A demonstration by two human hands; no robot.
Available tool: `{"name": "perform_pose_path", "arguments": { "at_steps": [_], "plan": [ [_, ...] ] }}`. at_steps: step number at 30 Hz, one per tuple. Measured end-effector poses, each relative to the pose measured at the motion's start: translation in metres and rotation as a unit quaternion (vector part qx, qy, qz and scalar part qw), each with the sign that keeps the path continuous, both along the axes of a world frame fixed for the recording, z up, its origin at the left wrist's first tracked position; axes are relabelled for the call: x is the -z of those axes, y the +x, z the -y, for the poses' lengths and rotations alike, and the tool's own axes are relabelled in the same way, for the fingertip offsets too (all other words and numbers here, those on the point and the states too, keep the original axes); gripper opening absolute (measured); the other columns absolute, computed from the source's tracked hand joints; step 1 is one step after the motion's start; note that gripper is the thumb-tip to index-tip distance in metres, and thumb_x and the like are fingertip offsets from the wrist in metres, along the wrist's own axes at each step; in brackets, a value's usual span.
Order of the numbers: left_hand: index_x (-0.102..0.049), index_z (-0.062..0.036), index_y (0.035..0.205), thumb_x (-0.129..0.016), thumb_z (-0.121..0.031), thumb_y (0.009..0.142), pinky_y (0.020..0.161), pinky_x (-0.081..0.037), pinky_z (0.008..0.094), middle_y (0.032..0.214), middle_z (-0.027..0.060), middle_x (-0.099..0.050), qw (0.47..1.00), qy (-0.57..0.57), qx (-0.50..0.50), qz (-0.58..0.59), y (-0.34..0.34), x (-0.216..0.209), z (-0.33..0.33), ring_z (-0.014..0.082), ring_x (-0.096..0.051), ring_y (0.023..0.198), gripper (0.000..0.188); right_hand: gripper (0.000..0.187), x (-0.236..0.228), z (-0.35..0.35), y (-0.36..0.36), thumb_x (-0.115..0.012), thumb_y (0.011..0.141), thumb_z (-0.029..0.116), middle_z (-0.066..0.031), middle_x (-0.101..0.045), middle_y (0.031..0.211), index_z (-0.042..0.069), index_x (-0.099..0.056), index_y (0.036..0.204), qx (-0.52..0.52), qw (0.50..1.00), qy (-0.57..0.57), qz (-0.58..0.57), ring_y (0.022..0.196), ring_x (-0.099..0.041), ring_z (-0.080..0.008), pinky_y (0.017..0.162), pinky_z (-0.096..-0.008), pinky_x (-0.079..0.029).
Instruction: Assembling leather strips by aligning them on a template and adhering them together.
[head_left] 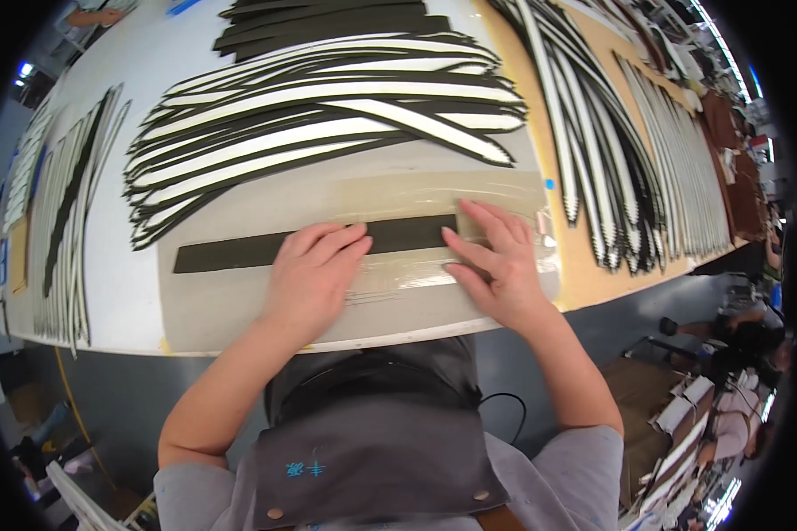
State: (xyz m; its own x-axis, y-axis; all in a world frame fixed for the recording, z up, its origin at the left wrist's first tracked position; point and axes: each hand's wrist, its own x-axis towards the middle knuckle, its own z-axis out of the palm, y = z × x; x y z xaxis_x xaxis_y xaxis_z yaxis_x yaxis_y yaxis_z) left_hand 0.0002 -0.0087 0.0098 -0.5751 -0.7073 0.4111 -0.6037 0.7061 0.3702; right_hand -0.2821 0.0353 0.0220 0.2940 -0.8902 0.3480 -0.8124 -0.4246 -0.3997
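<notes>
A single dark strip [239, 252], likely leather or a similar sheet material, lies flat across a grey mat [217, 310] in front of me. My left hand [314, 270] rests on the strip near its middle, with fingers lying flat and close together. At the strip's right end is my right hand [503, 265], fingers spread and fingertips at the edge; nothing is gripped in it. Just beyond the strip lies a wide pile of dark strips with white middles [328, 115].
Behind that pile sits a stack of plain dark strips [328, 26]. More white-and-dark strips [593, 150] hang toward the right edge on a tan board [584, 279]. Further narrow strips [66, 221] lie at the left. Other people work at the far left and lower right.
</notes>
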Motion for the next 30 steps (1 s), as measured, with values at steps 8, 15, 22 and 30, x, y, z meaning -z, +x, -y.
{"name": "perform_pose_path", "arguments": {
  "at_steps": [8, 15, 22, 30],
  "plan": [
    [-0.072, -0.0048, 0.115, -0.068, -0.003, 0.085, 0.095, -0.049, 0.0414, 0.123, 0.0033, -0.068, 1.000, 0.005, -0.001, -0.020, 0.002, -0.001, 0.002, 0.0261, -0.060, 0.112, 0.030, 0.021, -0.008, 0.003, -0.052, -0.079, 0.084, 0.007, -0.0103, -0.072, 0.114, 0.009, -0.077, 0.104, 0.173, 0.970, -0.050, 0.163, 0.101, -0.068, -0.0217, 0.088, -0.0329, -0.052],
    [-0.072, -0.0050, 0.116, -0.068, -0.002, 0.087, 0.098, -0.049, 0.0413, 0.125, 0.0043, -0.069, 1.000, 0.021, 0.006, -0.009, 0.003, 0.001, 0.000, 0.0283, -0.060, 0.113, 0.030, 0.015, -0.017, -0.017, -0.088, -0.081, 0.084, 0.011, -0.0040, -0.069, 0.086, 0.001, -0.075, 0.093, 0.351, 0.909, 0.159, 0.159, 0.067, -0.061, -0.0093, 0.063, -0.0251, -0.050],
    [-0.072, -0.0053, 0.115, -0.069, -0.003, 0.087, 0.097, -0.049, 0.0419, 0.125, 0.0040, -0.069, 1.000, 0.019, 0.014, -0.007, 0.002, 0.000, 0.001, 0.0281, -0.060, 0.114, 0.029, 0.014, -0.009, -0.016, -0.088, -0.082, 0.083, 0.009, -0.0037, -0.064, 0.082, 0.000, -0.072, 0.089, 0.329, 0.919, 0.160, 0.144, 0.067, -0.061, -0.0113, 0.064, -0.0259, -0.050],
    [-0.073, -0.0056, 0.115, -0.069, -0.004, 0.088, 0.096, -0.049, 0.0403, 0.123, 0.0054, -0.070, 1.000, 0.018, -0.003, -0.012, 0.002, 0.000, 0.000, 0.0292, -0.061, 0.111, 0.027, 0.012, -0.027, 0.006, -0.057, -0.079, 0.087, 0.006, -0.0010, -0.071, 0.085, 0.000, -0.071, 0.095, 0.208, 0.903, 0.189, 0.325, 0.075, -0.063, -0.0059, 0.067, -0.0212, -0.050]
  ]
}}
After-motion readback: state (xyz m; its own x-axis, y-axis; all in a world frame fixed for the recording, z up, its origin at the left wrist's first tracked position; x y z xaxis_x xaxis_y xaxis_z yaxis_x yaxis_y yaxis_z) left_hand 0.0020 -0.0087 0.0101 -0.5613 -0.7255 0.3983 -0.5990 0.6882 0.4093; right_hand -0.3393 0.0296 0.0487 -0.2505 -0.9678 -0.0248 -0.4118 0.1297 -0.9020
